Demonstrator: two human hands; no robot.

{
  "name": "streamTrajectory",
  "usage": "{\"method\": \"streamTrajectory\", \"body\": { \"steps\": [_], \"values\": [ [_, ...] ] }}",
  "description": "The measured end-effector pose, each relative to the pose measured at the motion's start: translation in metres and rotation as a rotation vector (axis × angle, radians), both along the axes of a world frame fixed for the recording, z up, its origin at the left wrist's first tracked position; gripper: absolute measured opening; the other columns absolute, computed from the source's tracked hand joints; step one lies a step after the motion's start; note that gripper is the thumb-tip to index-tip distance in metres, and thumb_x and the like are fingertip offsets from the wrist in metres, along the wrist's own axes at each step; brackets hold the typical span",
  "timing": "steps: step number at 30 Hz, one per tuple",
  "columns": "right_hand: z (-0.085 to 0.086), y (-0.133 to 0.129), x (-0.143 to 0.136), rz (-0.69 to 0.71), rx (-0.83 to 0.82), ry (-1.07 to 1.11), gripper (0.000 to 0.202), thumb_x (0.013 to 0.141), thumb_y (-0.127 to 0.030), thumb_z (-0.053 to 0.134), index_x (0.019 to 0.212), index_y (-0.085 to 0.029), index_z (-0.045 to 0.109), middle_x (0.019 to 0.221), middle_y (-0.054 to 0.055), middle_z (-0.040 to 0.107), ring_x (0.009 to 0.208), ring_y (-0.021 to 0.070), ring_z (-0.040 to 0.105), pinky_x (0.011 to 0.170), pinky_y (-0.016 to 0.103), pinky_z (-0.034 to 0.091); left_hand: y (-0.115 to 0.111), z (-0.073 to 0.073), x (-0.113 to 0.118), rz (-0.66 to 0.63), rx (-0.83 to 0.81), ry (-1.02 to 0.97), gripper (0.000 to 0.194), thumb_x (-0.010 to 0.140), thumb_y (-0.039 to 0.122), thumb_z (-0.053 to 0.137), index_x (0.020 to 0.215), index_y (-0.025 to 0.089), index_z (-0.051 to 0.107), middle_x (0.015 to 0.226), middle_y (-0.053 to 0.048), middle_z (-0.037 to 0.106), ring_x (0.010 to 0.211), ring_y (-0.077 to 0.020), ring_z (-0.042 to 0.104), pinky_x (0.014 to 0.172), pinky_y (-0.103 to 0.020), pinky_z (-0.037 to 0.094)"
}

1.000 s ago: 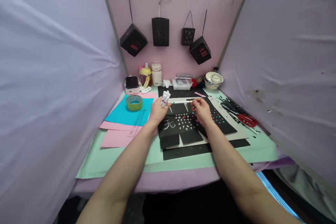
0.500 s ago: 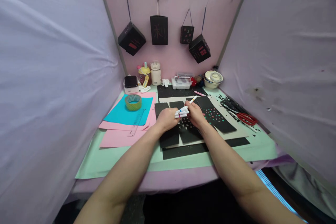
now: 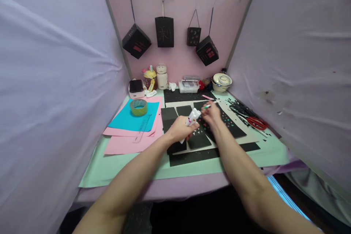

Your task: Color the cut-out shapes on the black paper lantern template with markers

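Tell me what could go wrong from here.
The left hand grips several markers in one bunch, so one might slip out onto the black card.
The right hand holds a single marker over that card; if uncapped, it might leave a stray mark.
Loose scraps lie beside the scissors and might scatter if brushed.

A: Where was the cam?
B: Head-worn, looked fwd + down at the table [image 3: 104, 170].
A: How near?
B: Close: arms [image 3: 134, 179] ran in from btm edge, L hand [image 3: 181, 128] + R hand [image 3: 212, 114] abt mid-frame.
A: Which way'd it face?
B: Twd the pink back wall [image 3: 181, 0], side walls [image 3: 55, 80] flanking.
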State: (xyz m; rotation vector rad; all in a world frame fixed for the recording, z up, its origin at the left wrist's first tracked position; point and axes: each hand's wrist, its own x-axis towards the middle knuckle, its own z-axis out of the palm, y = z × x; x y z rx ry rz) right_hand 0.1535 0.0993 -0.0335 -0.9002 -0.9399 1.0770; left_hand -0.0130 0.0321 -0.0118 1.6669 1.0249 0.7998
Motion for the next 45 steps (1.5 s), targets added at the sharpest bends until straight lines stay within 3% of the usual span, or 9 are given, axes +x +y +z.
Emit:
{"method": "streamTrajectory", "body": {
  "steps": [1, 4, 6, 8, 13, 17, 22, 31, 45],
  "values": [
    [0.002, 0.002, 0.012, -0.037, 0.007, 0.066, 0.042, 0.075, -0.051, 0.048, 0.055, -0.022, 0.025, 0.039, -0.010, 0.019, 0.031, 0.0050, 0.014, 0.031, 0.021, 0.016, 0.000, -0.001, -0.002, 0.015, -0.002, -0.014, 0.029, 0.071, 0.038, 0.059, 0.054, 0.017, 0.051, 0.042, 0.000, 0.052, 0.033, -0.0103, 0.046, 0.036, -0.021, 0.032],
    [0.004, 0.002, 0.034, -0.067, 0.067, 0.115, 0.036, 0.077, -0.051, 0.048, 0.060, -0.021, 0.034, 0.040, -0.010, 0.022, 0.032, 0.0049, 0.017, 0.031, 0.020, 0.019, 0.010, -0.004, -0.011, 0.291, 0.137, 0.015, 0.028, 0.071, 0.037, 0.059, 0.053, 0.018, 0.050, 0.040, 0.003, 0.047, 0.035, -0.0092, 0.044, 0.038, -0.021, 0.030],
    [0.001, -0.002, 0.033, -0.051, 0.072, 0.063, 0.030, 0.075, -0.050, 0.052, 0.069, -0.021, 0.046, 0.045, -0.008, 0.035, 0.035, 0.0051, 0.029, 0.034, 0.019, 0.024, 0.021, -0.006, -0.017, 0.449, 0.243, -0.007, 0.028, 0.070, 0.037, 0.061, 0.053, 0.017, 0.050, 0.042, 0.003, 0.048, 0.040, -0.0090, 0.045, 0.041, -0.020, 0.032],
    [-0.005, -0.005, 0.026, -0.057, 0.052, -0.002, 0.028, 0.073, -0.048, 0.056, 0.077, -0.020, 0.053, 0.053, -0.005, 0.048, 0.041, 0.0058, 0.040, 0.038, 0.019, 0.030, 0.030, -0.008, -0.021, 0.509, 0.158, -0.152, 0.029, 0.071, 0.037, 0.059, 0.054, 0.017, 0.048, 0.043, 0.003, 0.047, 0.039, -0.0088, 0.045, 0.042, -0.021, 0.035],
    [-0.015, -0.006, 0.015, -0.108, 0.076, -0.256, 0.021, 0.069, -0.038, 0.060, 0.074, -0.017, 0.058, 0.060, 0.000, 0.058, 0.051, 0.0091, 0.050, 0.046, 0.021, 0.036, 0.038, -0.012, -0.022, 0.406, -0.265, -0.609, 0.022, 0.071, 0.030, 0.060, 0.061, 0.016, 0.047, 0.045, 0.004, 0.045, 0.034, -0.0049, 0.039, 0.045, -0.021, 0.042],
    [-0.017, -0.011, 0.013, -0.146, 0.146, -0.508, 0.015, 0.070, -0.031, 0.058, 0.065, -0.017, 0.058, 0.055, -0.001, 0.056, 0.053, 0.0118, 0.051, 0.053, 0.023, 0.040, 0.041, -0.014, -0.024, 0.397, -0.447, -0.719, 0.018, 0.072, 0.024, 0.061, 0.065, 0.014, 0.048, 0.055, -0.001, 0.056, 0.035, -0.0043, 0.042, 0.043, -0.020, 0.044],
    [-0.021, -0.015, 0.007, -0.062, 0.166, -0.641, 0.015, 0.072, -0.028, 0.050, 0.066, -0.018, 0.059, 0.056, -0.001, 0.057, 0.054, 0.0125, 0.052, 0.053, 0.023, 0.039, 0.048, -0.015, -0.029, 0.377, -0.596, -0.785, 0.013, 0.076, 0.022, 0.059, 0.072, 0.014, 0.049, 0.077, -0.009, 0.065, 0.037, -0.0036, 0.046, 0.045, -0.021, 0.047],
    [-0.028, -0.013, 0.006, -0.062, 0.140, -0.749, 0.015, 0.071, -0.026, 0.047, 0.065, -0.019, 0.058, 0.055, -0.001, 0.057, 0.051, 0.0126, 0.051, 0.052, 0.023, 0.037, 0.054, -0.023, -0.030, 0.493, -0.595, -0.720, 0.014, 0.073, 0.021, 0.063, 0.077, 0.015, 0.052, 0.071, -0.004, 0.062, 0.042, -0.0079, 0.052, 0.052, -0.031, 0.054],
    [-0.032, -0.012, 0.005, -0.045, 0.135, -0.749, 0.016, 0.072, -0.029, 0.048, 0.069, -0.019, 0.060, 0.056, -0.001, 0.059, 0.054, 0.0136, 0.053, 0.054, 0.024, 0.039, 0.052, -0.023, -0.029, 0.475, -0.580, -0.644, 0.018, 0.069, 0.023, 0.067, 0.079, 0.016, 0.054, 0.061, 0.003, 0.056, 0.045, -0.0075, 0.053, 0.063, -0.037, 0.054]
  ]
}}
